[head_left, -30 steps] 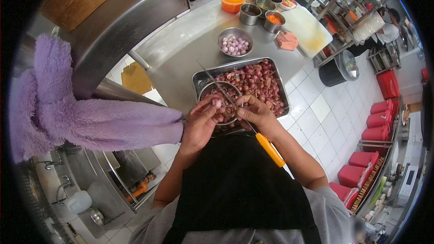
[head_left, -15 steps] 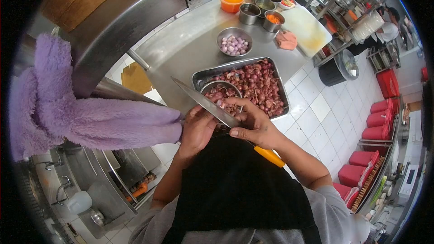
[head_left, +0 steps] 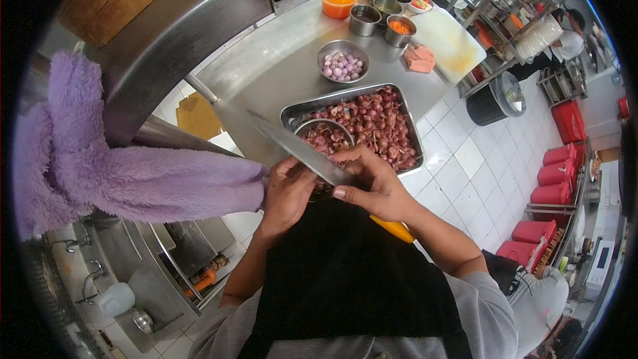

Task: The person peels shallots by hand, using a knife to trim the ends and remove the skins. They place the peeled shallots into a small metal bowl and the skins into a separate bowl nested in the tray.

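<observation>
Red shallots fill much of a rectangular metal tray on the steel table, at twelve to one o'clock from the hands. A round metal bowl sits inside the tray at its eight o'clock side, with shallots and loose skins showing in it.

The right hand is clamped on a knife, thumb and fingers pinching the blade near its orange-yellow handle. The blade slants across the front of the fingers, its tip toward ten o'clock and its handle toward four. The left hand is curled close beside the right, its fingertips partly behind the blade; whether it grips anything cannot be told.

At twelve o'clock from the tray stands a bowl of peeled shallots. At one o'clock lie a folded pink cloth and, just beside it, a white cutting board. Small metal containers stand farther out, one holding orange pieces.

A fluffy purple towel hangs at nine o'clock from the hands. One person is at two o'clock, well apart; another person is at four.
</observation>
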{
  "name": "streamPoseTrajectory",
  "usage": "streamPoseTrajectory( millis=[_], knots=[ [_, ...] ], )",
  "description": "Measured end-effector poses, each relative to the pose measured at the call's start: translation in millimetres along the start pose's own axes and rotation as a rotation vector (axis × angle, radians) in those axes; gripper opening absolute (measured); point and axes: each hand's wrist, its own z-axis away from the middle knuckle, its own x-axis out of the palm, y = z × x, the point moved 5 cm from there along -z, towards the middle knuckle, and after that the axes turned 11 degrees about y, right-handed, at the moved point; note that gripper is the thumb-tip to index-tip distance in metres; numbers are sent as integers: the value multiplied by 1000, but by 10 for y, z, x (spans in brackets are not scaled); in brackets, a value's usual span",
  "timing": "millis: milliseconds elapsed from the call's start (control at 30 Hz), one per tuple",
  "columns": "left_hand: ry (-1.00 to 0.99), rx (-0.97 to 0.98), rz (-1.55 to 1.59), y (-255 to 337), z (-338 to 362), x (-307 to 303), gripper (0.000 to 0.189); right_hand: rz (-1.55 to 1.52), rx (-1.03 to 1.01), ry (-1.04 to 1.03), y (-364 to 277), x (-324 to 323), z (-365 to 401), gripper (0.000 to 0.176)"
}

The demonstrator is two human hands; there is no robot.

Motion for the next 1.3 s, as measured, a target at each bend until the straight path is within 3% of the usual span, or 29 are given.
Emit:
streamPoseTrajectory(
  millis=[33, 100, 200, 400, 533, 667, 767, 1300],
  knots=[
    [10, 10, -11, 29, 3, 18, 30, 1, 0, -1, -27, -13, -5, 49],
    [-20, -24, -32, 69, 3, 19, 29, -314, 237, -43, -26, -5, -9, 45],
    [-34, -51, -55, 83, 16, 79, 29, -418, 346, -88, 88, -58, -14, 41],
    [-81, -49, -27, 47, -15, 35, 31, -582, 384, -130, 103, -89, -27, 44],
    [-81, -71, -17, 57, 0, 65, 31, -588, 413, -89, 149, -135, -24, 48],
    [-78, -37, -29, 52, -13, 66, 31, -400, 330, -56, 86, -103, 4, 61],
    [43, -12, -84, 81, 7, 71, 32, -320, 260, -97, 21, -15, 30, 71],
    [-64, 45, -36, 124, -15, 87, 24, -454, 362, -171, 100, -62, 14, 58]
  ],
)
